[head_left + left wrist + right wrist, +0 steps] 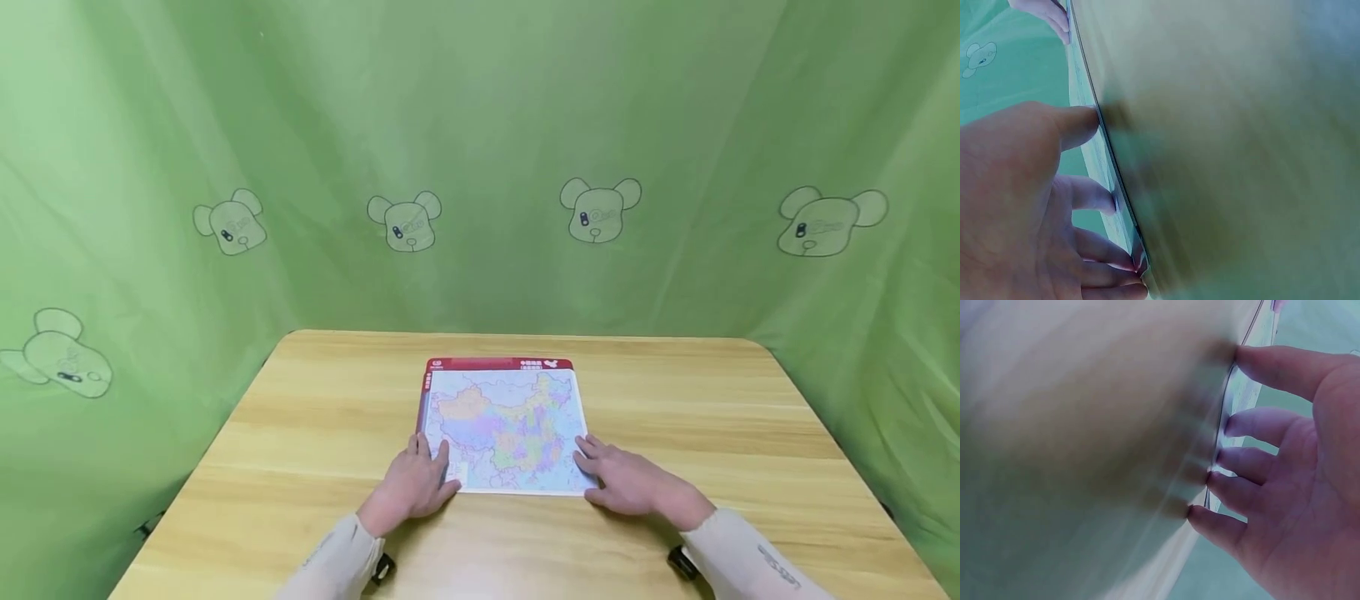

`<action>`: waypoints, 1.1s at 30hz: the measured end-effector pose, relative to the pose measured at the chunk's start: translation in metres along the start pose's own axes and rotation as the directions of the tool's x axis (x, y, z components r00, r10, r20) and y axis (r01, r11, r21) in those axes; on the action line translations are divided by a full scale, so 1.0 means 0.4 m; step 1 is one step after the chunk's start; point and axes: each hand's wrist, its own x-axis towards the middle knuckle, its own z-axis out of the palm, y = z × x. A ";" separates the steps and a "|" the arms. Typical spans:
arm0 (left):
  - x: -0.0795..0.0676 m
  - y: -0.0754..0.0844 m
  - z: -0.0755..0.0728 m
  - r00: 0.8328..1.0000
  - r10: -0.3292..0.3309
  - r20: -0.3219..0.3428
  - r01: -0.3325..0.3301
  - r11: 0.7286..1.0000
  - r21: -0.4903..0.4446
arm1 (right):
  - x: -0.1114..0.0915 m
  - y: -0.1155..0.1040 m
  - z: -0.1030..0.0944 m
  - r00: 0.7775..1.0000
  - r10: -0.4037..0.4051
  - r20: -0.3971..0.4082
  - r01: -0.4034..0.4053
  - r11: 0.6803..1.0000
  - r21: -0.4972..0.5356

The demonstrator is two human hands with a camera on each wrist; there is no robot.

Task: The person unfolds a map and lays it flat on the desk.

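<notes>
A thin rectangular map board (517,429) with a red strip along its far and left edges lies flat on the wooden table. Pastel-coloured regions are printed across it. My left hand (415,483) rests at its near left corner, fingers spread over the left edge and thumb at the near edge. At the near right corner my right hand (626,479) touches it the same way. Both wrist views show the fingertips of the left hand (1029,187) and the right hand (1297,450) against the board's thin edge, neither curled round it.
The light wooden table (315,417) has rounded far corners. A green curtain (487,275) printed with bear heads hangs behind it and along both sides. Dark wrist bands (382,569) show beneath the pale sleeves (750,554).
</notes>
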 end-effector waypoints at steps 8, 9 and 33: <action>0.003 -0.001 -0.025 0.999 -0.015 0.039 0.015 1.000 -0.004 | 0.011 0.003 -0.007 1.000 0.001 -0.020 -0.001 1.000 -0.004; 0.004 -0.001 -0.027 0.999 -0.015 0.040 0.015 1.000 0.000 | 0.012 0.004 -0.009 1.000 0.002 -0.020 -0.002 1.000 -0.002; -0.004 0.020 -0.031 0.998 0.049 0.044 -0.051 0.998 0.026 | 0.035 0.035 -0.028 1.000 0.019 -0.010 -0.019 1.000 -0.020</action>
